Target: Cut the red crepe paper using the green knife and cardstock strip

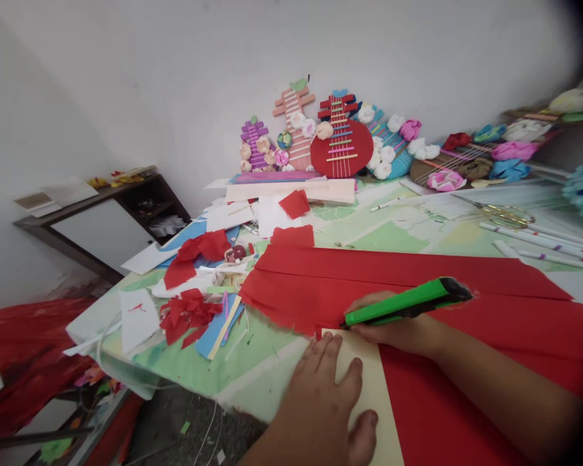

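Note:
My right hand (393, 330) is closed around a green utility knife (403, 301), its tip down at the top edge of a cream paper strip (366, 388). Flat on that strip lies my left hand (323, 391), fingers spread, its fingertips close to the strip's far end. Under the strip spreads a large sheet of red paper (315, 278) with fold lines across it and a torn left edge. The blade itself is too small to make out.
Torn red scraps (189, 314) and blue paper (219, 327) lie left on the green tablecloth (252, 362). Decorated paper instruments (342, 145) lean on the wall behind. Gold-handled scissors (505, 215) and several rolled paper sticks (544, 241) are at the right. A low cabinet (102, 233) stands left.

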{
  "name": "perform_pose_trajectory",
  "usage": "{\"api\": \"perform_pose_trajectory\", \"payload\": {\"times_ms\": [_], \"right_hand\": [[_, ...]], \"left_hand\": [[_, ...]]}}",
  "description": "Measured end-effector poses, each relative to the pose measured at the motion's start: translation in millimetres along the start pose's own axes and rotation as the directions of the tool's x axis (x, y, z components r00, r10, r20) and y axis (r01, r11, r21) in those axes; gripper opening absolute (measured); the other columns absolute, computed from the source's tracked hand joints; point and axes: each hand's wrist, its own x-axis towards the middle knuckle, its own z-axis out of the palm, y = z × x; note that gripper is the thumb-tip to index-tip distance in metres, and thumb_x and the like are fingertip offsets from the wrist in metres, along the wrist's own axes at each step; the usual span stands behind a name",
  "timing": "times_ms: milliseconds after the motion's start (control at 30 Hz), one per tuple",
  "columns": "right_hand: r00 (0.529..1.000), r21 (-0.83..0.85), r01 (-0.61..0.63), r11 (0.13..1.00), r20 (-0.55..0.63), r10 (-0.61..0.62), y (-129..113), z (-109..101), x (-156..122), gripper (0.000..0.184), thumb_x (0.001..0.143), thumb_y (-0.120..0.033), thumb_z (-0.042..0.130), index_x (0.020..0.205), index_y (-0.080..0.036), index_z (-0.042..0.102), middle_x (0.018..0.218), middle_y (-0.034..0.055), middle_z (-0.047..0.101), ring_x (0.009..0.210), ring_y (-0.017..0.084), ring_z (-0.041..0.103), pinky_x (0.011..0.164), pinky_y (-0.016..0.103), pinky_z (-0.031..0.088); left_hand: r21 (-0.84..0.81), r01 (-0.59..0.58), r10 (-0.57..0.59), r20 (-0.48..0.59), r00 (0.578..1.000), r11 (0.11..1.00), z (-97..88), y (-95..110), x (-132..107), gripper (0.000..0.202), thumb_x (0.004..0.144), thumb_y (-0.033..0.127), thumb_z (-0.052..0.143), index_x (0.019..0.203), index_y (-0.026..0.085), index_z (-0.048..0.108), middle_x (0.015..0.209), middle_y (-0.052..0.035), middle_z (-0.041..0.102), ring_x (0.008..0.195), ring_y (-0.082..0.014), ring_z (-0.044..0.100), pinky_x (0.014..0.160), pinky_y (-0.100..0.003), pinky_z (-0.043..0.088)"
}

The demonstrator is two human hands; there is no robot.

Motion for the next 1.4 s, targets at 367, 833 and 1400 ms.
{"api": "perform_pose_trajectory", "payload": {"times_ms": [367, 833, 1400], "right_hand": [[0.999, 0.005, 0.037, 0.999, 0.013, -0.037, 2.0, -0.2, 0.8, 0.013, 0.078, -0.029, 0.051, 0.075, -0.020, 0.060, 0.076, 0.0004, 0.062, 0.070, 0.013, 0.058, 0.064, 0.023, 0.047], [1.000, 0.033, 0.001, 0.999, 0.014, -0.002, -0.6, 1.8, 1.4, 0.012, 0.077, -0.029, 0.053, 0.076, -0.019, 0.061, 0.078, 0.0005, 0.063, 0.071, 0.014, 0.058, 0.063, 0.024, 0.048], [1.000, 0.096, -0.013, 0.995, 0.028, 0.011, -3.2, 1.3, 1.3, 0.012, 0.076, -0.031, 0.054, 0.076, -0.021, 0.061, 0.079, 0.0004, 0.063, 0.072, 0.014, 0.058, 0.065, 0.024, 0.047]], "left_hand": [[-0.006, 0.009, -0.009, 0.016, 1.000, 1.000, 1.7, -0.7, 0.5, 0.044, 0.069, 0.037, 0.056, 0.106, 0.012, 0.056, 0.117, -0.0243, 0.049, 0.108, -0.0376, 0.045, 0.083, -0.051, 0.041], [-0.006, 0.001, -0.001, 0.046, 0.999, 1.000, 0.9, -0.9, 1.5, 0.044, 0.072, 0.038, 0.053, 0.107, 0.012, 0.055, 0.118, -0.0228, 0.047, 0.112, -0.0368, 0.041, 0.086, -0.051, 0.039], [-0.031, 0.005, -0.003, 0.067, 0.998, 1.000, -0.4, -0.3, 1.8, 0.043, 0.072, 0.036, 0.054, 0.108, 0.011, 0.055, 0.120, -0.0236, 0.045, 0.113, -0.0369, 0.040, 0.087, -0.051, 0.038]]}}
